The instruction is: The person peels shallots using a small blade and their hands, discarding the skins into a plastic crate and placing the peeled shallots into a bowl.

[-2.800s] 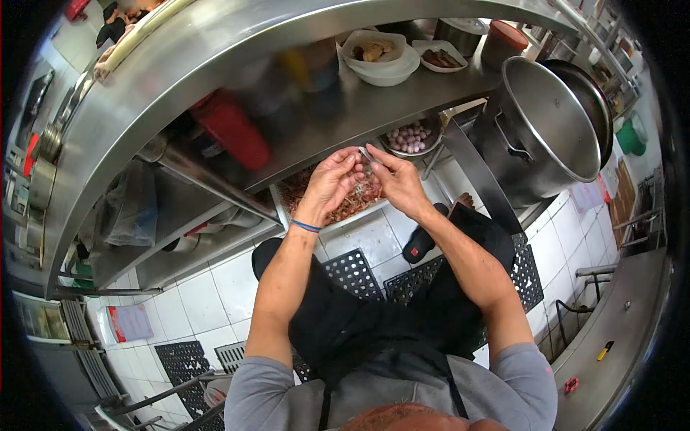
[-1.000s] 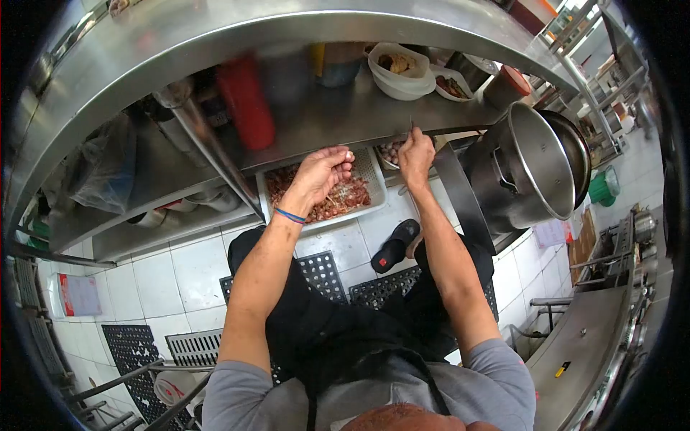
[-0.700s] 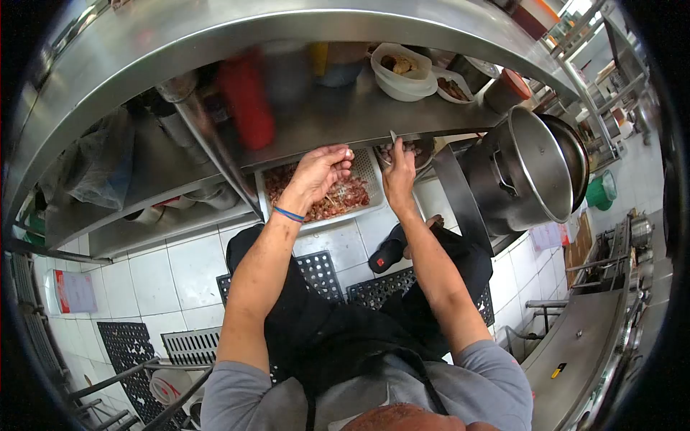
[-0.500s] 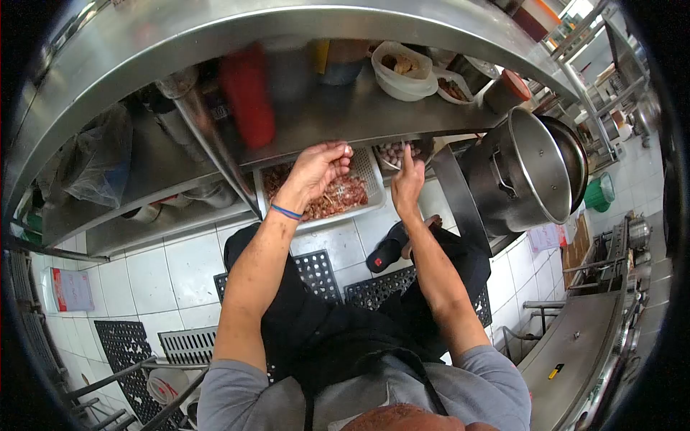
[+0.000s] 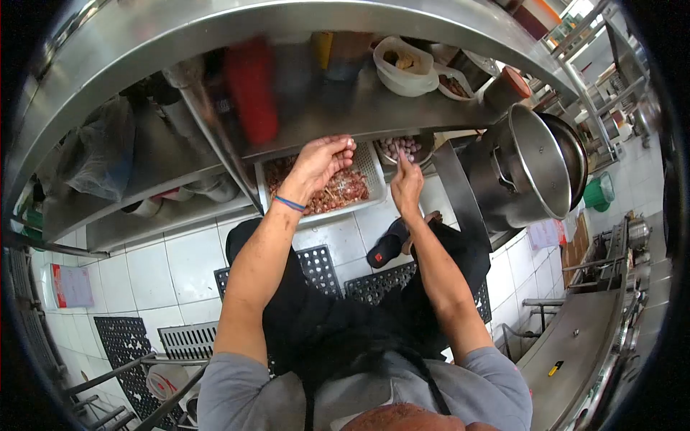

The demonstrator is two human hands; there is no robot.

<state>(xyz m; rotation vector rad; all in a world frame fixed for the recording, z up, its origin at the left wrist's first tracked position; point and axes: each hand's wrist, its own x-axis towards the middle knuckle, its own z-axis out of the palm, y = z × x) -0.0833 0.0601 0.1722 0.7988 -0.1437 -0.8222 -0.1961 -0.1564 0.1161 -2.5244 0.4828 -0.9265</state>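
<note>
My left hand point(image 5: 322, 167) is curled, thumb against fingers, with a small pale piece point(image 5: 350, 143) at the fingertips. It hovers over a white perforated crate point(image 5: 376, 183) of reddish, chopped-looking pieces point(image 5: 343, 190), perhaps meat. Just right of the crate is a bowl of small, round, purplish-white pieces point(image 5: 401, 147), perhaps shallots or garlic. My right hand point(image 5: 407, 185) is closed at the near side of that bowl, its index finger reaching forward. Whatever lies in its grip is too small to make out.
A steel shelf point(image 5: 309, 118) above the crate carries a red container point(image 5: 251, 93) and white plastic tubs point(image 5: 404, 80). To the right stands a large steel pot point(image 5: 535, 165). Black perforated mats point(image 5: 316, 269) lie on the tiled floor.
My left hand has risen slightly, the pale piece still at its fingertips. My right hand's index finger has dipped a little, and more of the round pieces show behind it.
</note>
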